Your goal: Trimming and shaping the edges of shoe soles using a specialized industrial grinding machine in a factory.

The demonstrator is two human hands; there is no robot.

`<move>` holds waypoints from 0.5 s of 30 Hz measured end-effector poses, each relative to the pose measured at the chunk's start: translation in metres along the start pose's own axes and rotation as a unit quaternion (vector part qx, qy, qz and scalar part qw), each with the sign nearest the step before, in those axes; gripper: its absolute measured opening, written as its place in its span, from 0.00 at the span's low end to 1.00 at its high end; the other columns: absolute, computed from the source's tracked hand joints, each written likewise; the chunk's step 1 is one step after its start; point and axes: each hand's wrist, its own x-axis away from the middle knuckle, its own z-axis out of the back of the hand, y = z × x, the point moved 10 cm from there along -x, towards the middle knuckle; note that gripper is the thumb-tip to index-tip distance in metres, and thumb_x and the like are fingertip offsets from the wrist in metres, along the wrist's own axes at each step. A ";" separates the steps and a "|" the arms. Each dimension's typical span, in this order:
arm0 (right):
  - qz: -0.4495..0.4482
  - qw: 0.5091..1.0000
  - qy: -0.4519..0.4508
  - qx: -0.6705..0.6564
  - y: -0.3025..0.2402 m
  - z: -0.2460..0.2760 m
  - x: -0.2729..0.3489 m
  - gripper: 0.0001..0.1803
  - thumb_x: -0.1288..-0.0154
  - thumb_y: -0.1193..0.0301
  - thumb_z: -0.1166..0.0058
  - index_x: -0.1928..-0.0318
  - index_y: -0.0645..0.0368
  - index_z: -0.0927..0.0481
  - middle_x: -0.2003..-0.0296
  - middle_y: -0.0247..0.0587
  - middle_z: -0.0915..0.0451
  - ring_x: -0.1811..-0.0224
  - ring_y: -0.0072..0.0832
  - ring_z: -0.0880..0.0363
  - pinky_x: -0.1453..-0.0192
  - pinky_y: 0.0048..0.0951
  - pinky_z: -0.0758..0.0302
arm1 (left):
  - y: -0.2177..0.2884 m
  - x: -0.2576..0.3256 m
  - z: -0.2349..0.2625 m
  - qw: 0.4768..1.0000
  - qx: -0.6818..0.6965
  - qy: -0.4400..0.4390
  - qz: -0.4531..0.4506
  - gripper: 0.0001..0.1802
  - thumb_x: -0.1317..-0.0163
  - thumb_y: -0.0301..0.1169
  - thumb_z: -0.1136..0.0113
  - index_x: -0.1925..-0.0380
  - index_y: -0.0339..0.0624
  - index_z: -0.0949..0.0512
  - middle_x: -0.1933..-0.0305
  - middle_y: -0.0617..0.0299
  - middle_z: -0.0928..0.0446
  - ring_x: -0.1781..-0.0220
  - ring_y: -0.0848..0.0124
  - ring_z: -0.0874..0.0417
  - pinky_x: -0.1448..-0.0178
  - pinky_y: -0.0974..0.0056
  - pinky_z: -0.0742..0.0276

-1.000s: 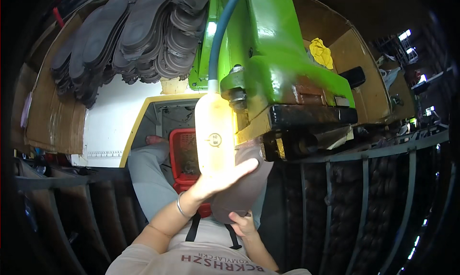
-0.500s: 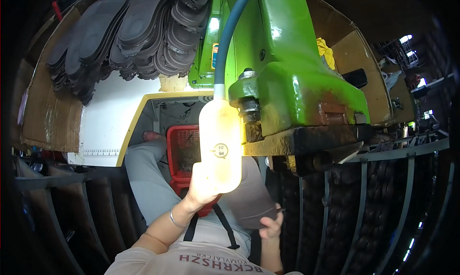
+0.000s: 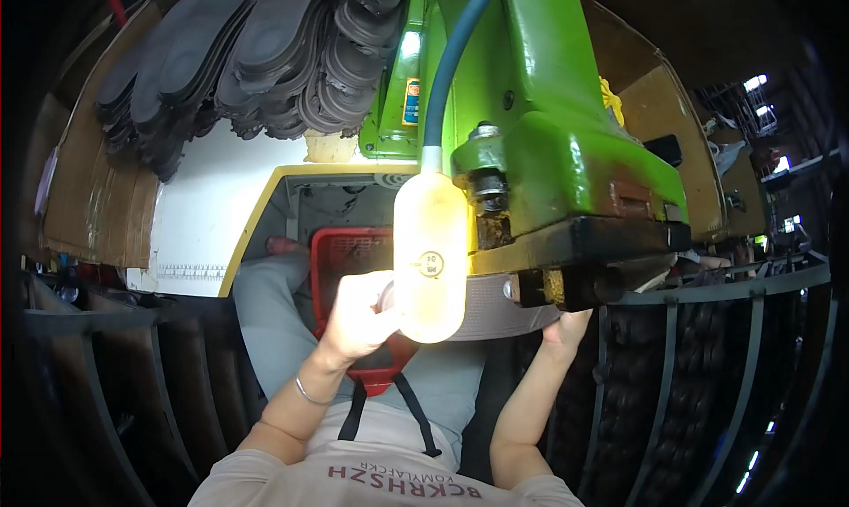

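Observation:
A dark grey-brown shoe sole (image 3: 504, 314) lies crosswise under the machine's head, its textured face toward me. My left hand (image 3: 358, 314) grips its left end, the fingers closed around it beside the lamp. At the other end my right hand (image 3: 567, 327) holds the sole, its fingertips partly hidden behind the edge and the machine's black clamp parts. The green machine (image 3: 557, 109) stands over the sole, with a dark, worn metal head (image 3: 584, 246). A glowing oblong lamp (image 3: 431, 268) on a blue flexible neck covers part of the sole.
Stacks of grey soles (image 3: 274, 38) lie at the far left beside a cardboard box (image 3: 102, 215) and a white tabletop (image 3: 199, 215). A red basket (image 3: 318, 251) stands below, near my legs. Metal racks (image 3: 752, 330) line the right side. Another cardboard box (image 3: 650, 91) stands behind the machine.
The sole has moved up and right and turned from a downward slant to lying crosswise under the machine head. My right hand rose with its end; the left hand moved slightly left and up.

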 end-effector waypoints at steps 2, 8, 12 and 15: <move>-0.036 0.997 0.012 -0.069 0.025 0.005 -0.001 0.23 0.37 0.79 0.52 0.40 0.60 0.34 0.48 0.40 0.27 0.47 0.31 0.26 0.40 0.34 0.28 | 0.001 0.002 0.011 0.999 0.015 0.000 0.029 0.14 0.45 0.25 0.36 0.60 0.28 0.20 0.66 0.58 0.17 0.65 0.76 0.19 0.59 0.69 0.23; 0.018 0.998 -0.039 -0.034 0.034 -0.054 0.027 0.19 0.36 0.77 0.50 0.45 0.67 0.29 0.51 0.42 0.24 0.51 0.31 0.23 0.45 0.33 0.26 | 0.010 0.010 0.063 0.993 0.033 0.073 0.089 0.15 0.50 0.23 0.38 0.60 0.26 0.21 0.64 0.55 0.18 0.64 0.73 0.19 0.56 0.70 0.24; -0.015 0.998 -0.036 -0.043 0.050 -0.078 0.045 0.20 0.38 0.81 0.51 0.44 0.68 0.31 0.50 0.45 0.26 0.48 0.32 0.25 0.42 0.34 0.28 | 0.008 0.028 0.099 0.987 0.044 0.129 0.085 0.14 0.50 0.22 0.40 0.62 0.26 0.22 0.66 0.56 0.19 0.66 0.74 0.20 0.57 0.71 0.26; -0.034 0.994 -0.100 -0.021 0.063 -0.089 0.053 0.22 0.40 0.83 0.51 0.44 0.68 0.32 0.52 0.45 0.24 0.52 0.31 0.23 0.46 0.32 0.26 | 0.007 0.047 0.113 0.983 0.032 0.144 0.110 0.16 0.50 0.24 0.39 0.62 0.26 0.23 0.65 0.54 0.20 0.64 0.72 0.20 0.56 0.71 0.25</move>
